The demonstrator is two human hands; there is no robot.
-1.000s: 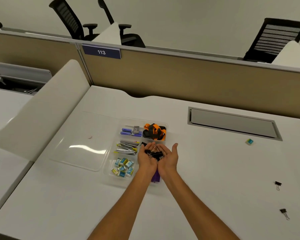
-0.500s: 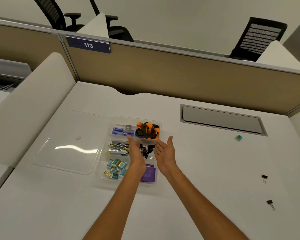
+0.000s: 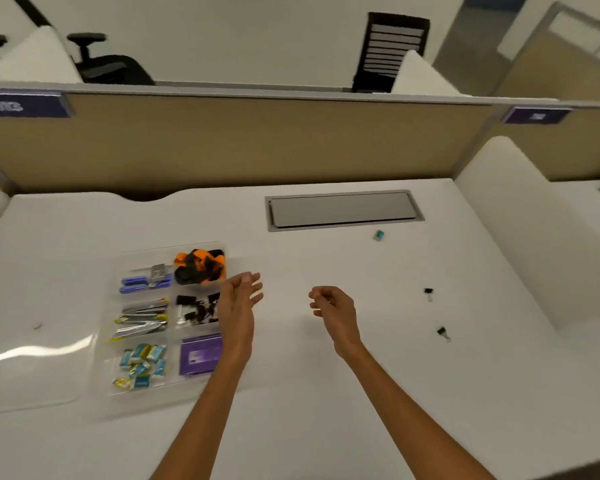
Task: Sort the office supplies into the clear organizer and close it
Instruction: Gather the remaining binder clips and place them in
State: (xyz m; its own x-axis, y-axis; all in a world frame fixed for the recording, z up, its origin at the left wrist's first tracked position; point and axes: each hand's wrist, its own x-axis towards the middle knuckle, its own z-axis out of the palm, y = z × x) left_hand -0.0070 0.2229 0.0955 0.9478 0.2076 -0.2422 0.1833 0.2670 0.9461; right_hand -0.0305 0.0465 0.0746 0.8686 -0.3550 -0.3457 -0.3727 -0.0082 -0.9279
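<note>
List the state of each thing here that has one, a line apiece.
clear organizer: open, uncovered
lid: flat on the desk, left of the organizer
left hand: open, empty, by the organizer's right edge
right hand: loosely curled, empty, over the desk
far binder clip: loose on the desk
near binder clip: loose on the desk
small teal item: loose on the desk
desk hatch: closed

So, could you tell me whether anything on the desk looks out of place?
Yes: three items lie loose on the desk, well right of the clear organizer: a black binder clip, a second binder clip nearer the person, and a small blue-green block beside the grey hatch. Matching items already sit in compartments.
</note>
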